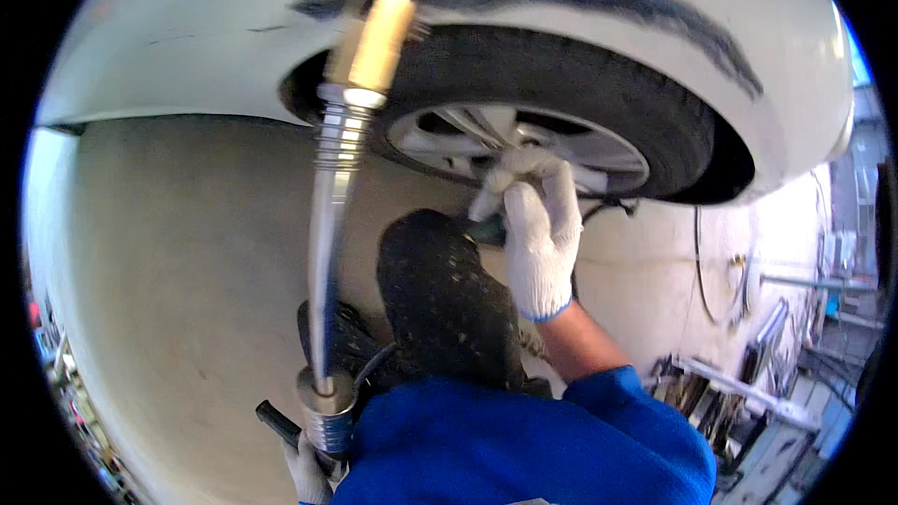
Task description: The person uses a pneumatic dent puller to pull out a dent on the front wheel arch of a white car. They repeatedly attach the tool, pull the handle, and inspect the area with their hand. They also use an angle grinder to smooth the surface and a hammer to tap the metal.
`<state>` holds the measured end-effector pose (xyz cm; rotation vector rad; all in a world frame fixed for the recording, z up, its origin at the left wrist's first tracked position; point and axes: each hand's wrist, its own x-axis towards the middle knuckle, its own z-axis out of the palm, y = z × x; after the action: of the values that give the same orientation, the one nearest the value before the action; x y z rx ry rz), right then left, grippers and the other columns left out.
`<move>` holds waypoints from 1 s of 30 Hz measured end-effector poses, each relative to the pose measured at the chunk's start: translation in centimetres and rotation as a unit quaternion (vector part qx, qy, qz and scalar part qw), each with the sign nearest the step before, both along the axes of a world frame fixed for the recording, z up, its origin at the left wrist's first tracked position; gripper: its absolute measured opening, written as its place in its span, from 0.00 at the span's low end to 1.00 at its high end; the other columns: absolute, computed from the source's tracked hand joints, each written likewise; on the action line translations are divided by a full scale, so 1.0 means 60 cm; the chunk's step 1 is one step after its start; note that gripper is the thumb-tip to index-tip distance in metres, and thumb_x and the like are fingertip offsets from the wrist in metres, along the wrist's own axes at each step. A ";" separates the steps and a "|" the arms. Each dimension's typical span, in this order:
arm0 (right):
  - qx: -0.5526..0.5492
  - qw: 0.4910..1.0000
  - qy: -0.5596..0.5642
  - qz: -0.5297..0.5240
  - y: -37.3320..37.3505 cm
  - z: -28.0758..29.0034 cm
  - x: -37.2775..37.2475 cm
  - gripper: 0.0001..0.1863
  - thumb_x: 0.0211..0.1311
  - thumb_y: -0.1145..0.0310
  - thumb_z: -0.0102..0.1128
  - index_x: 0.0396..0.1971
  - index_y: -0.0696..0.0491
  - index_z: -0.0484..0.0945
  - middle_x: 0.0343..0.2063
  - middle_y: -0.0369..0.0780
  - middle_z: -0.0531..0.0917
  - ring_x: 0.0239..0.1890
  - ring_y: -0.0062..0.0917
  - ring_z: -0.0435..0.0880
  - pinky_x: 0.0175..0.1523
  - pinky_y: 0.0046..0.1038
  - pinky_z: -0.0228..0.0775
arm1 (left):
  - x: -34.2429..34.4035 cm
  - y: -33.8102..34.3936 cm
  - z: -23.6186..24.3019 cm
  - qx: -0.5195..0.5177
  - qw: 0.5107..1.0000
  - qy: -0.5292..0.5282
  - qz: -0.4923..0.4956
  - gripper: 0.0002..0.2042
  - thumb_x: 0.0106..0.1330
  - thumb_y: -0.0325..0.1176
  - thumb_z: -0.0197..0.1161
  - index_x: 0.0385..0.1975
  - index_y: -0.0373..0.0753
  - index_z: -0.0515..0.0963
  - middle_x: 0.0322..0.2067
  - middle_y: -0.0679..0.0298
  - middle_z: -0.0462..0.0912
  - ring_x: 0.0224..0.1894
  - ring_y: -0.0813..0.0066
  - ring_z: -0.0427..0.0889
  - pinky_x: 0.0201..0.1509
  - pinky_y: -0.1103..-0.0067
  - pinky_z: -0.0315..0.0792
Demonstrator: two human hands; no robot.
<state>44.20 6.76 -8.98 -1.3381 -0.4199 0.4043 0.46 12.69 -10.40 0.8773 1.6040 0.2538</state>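
My left hand, in a white glove, grips a metal tool at the lower left. Its long silvery shaft rises past the middle of the view to springs and a brass-coloured tip. My right hand, also gloved, is raised at the alloy wheel of a white car, fingers curled; whether they hold anything is hidden. The black tyre sits inside the wheel arch, with a dark scuffed band on the bodywork above it.
My dark-trousered knee is bent below the wheel on the concrete floor. A black hose lies at the right. Metal bars and assorted tools are piled at the lower right, with more clutter along the left rim.
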 end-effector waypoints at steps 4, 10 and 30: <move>-0.217 0.936 0.147 -0.234 -0.215 -0.211 0.074 0.05 0.69 0.70 0.58 0.40 0.54 0.77 0.26 0.32 0.77 0.26 0.15 0.74 0.29 0.20 0.68 | -0.051 0.013 -0.067 0.047 0.999 -0.011 0.018 0.25 0.69 0.39 0.61 0.62 0.35 0.67 0.45 0.58 0.81 0.41 0.71 0.81 0.42 0.76 0.77; -0.292 0.851 0.140 -0.414 -0.383 -0.403 0.222 0.20 0.60 0.67 0.67 0.48 0.55 0.70 0.35 0.42 0.80 0.28 0.26 0.80 0.29 0.28 0.75 | 0.014 0.039 -0.058 0.305 0.935 0.169 -0.073 0.17 0.68 0.40 0.63 0.48 0.35 0.72 0.36 0.58 0.79 0.33 0.69 0.78 0.36 0.76 0.74; -0.024 0.841 -0.193 -0.505 -0.381 0.055 0.200 0.16 0.77 0.60 0.47 0.49 0.59 0.69 0.42 0.45 0.83 0.43 0.26 0.82 0.50 0.25 0.73 | 0.111 0.096 -0.123 0.370 0.919 0.102 -0.096 0.16 0.68 0.43 0.64 0.28 0.35 0.78 0.21 0.60 0.76 0.19 0.69 0.71 0.23 0.75 0.67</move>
<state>56.22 -16.08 -5.67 -1.4978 0.0174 -0.7531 7.09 18.45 -17.81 1.6775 1.6050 0.6734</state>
